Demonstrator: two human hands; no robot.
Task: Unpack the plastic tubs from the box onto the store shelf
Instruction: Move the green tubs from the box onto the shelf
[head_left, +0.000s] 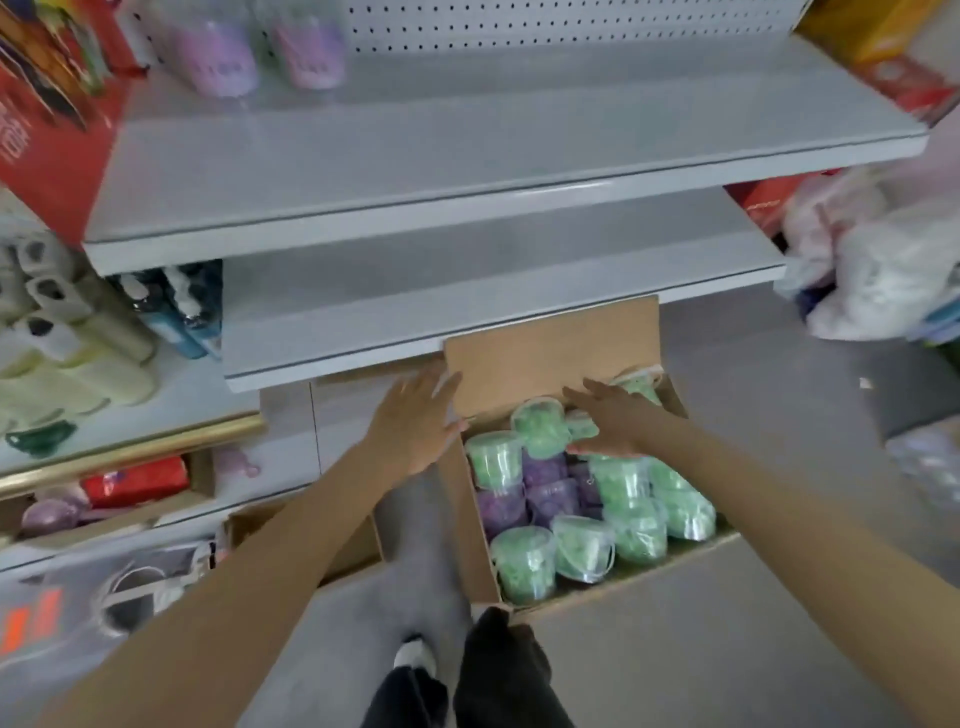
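R hand (608, 422) over green tubs (537, 427) in box (545, 353).

You've got one cardboard box (550, 343) open here. Count roughly nine green tubs (524, 564) showing, and about four purple tubs (543, 467) tucked between them. Two grey shelves (467, 156) above, and two lilac packs (218, 57) up top.

Both my bare arms reach forward. My left hand (415, 423) is spread flat, fingers straight; my right hand (610, 421) is flat too, palm down.
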